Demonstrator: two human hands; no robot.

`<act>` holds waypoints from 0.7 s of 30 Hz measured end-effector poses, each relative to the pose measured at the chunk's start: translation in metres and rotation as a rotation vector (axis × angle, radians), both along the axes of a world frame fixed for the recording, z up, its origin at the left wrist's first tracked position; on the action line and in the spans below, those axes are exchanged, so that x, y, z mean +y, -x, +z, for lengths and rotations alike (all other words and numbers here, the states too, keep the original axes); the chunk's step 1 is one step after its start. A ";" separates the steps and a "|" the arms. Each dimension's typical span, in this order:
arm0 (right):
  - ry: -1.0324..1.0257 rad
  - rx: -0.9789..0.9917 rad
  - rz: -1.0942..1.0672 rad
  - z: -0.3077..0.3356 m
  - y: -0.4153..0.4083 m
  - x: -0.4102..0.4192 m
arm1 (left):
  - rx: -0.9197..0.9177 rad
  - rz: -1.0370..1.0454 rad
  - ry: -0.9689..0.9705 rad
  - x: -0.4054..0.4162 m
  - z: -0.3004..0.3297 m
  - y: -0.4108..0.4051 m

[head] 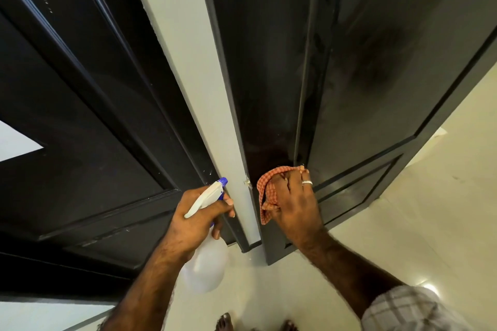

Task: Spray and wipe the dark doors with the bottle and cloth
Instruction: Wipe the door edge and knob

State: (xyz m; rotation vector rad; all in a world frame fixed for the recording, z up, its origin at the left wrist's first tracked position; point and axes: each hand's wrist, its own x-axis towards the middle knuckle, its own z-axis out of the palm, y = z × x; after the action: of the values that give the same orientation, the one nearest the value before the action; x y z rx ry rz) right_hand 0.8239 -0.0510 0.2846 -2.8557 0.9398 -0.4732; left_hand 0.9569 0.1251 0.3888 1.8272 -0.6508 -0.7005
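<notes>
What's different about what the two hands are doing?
The left hand curls around a spray bottle and holds it off the doors; the right hand lies flatter, pressing a checked orange cloth against the right door. The right hand wears a ring; none shows on the left. Both hands are low, near the doors' bottom edges, and both hold cleaning things.

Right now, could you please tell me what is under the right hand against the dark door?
An orange checked cloth lies under the right hand, pressed against the dark door. Its edges show on the hand's left and top; the rest and the door behind are covered.
</notes>
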 end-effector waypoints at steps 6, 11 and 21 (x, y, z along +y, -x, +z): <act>-0.017 -0.163 0.175 -0.028 0.022 -0.016 | 0.022 -0.006 0.009 0.000 0.004 0.005; -0.145 -0.423 0.318 -0.033 0.042 -0.033 | -0.001 0.028 -0.021 0.009 0.005 0.006; -1.139 -0.739 0.295 -0.008 0.038 -0.059 | 0.023 0.071 -0.052 0.019 0.003 0.009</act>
State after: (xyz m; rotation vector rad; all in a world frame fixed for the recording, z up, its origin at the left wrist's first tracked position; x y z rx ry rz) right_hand 0.7862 -0.1102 0.2770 -1.5486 0.3956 -0.6123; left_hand 0.9475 0.1443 0.3922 1.8775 -0.5543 -0.6959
